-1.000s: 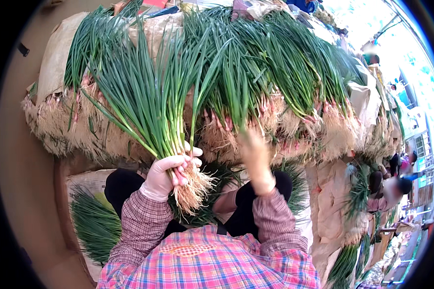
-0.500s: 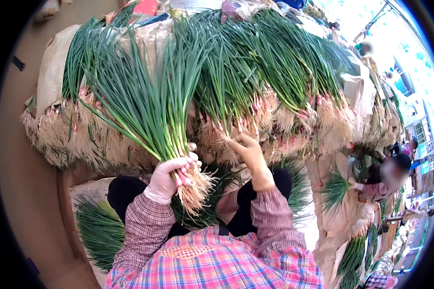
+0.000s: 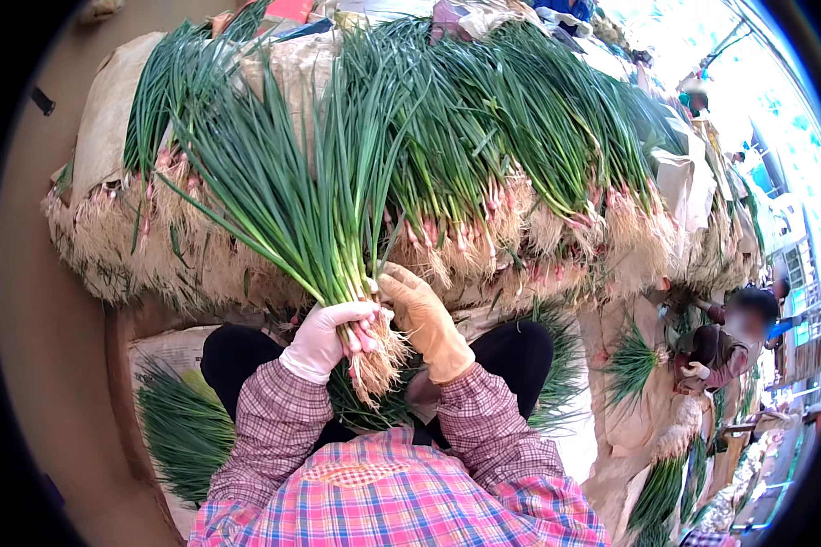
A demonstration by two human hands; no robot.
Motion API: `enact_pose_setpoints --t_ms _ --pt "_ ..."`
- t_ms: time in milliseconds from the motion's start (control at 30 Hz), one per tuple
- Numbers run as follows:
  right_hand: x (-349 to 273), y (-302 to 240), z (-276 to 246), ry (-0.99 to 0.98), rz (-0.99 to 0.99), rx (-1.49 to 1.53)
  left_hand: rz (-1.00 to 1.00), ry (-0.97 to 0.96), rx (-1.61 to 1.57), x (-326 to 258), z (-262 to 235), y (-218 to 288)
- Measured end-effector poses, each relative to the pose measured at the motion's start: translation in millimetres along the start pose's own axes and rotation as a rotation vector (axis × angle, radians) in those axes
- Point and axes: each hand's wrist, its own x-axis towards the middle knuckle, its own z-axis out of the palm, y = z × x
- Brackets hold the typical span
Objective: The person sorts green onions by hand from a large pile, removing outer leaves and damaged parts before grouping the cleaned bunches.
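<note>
My left hand (image 3: 317, 341), in a pale glove, is wrapped round a bunch of spring onions (image 3: 328, 219) just above the pinkish bulbs. The long green leaves fan up and away from me, and the stringy roots hang down below the fist. My right hand (image 3: 421, 319), in a yellowish glove, is against the right side of the same bunch. Its thumb and fingers are closed at the lower stems; how many stems they pinch is partly hidden. Just beyond both hands lies a long row of spring onions (image 3: 447, 155), roots towards me.
Pale sacking (image 3: 114, 118) covers the heap at far left. Loose green leaves (image 3: 184, 433) lie on a sheet by my left knee. A small bunch (image 3: 631, 365) rests on the ground to the right, near a crouching person (image 3: 734, 342). More bunches (image 3: 659, 488) lie lower right.
My right hand has moved left from the row to the bunch in my left hand. The left hand keeps its hold. At right, the co-worker's hand has drawn back from the small bunch.
</note>
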Motion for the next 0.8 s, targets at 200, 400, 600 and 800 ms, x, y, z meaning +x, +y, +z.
enact_pose_setpoints --t_ms 200,400,600,800 --pt "7 13 10 0.156 -0.231 -0.189 0.133 0.008 0.099 -5 7 1" --pt "0 9 20 0.139 -0.251 -0.276 0.163 0.081 0.138 -16 21 8" --pt "19 -2 1 0.416 -0.223 -0.145 0.23 0.034 0.127 -12 21 -1" --pt "40 -23 -2 0.6 -0.803 -1.299 0.506 -0.008 0.134 -27 19 11"
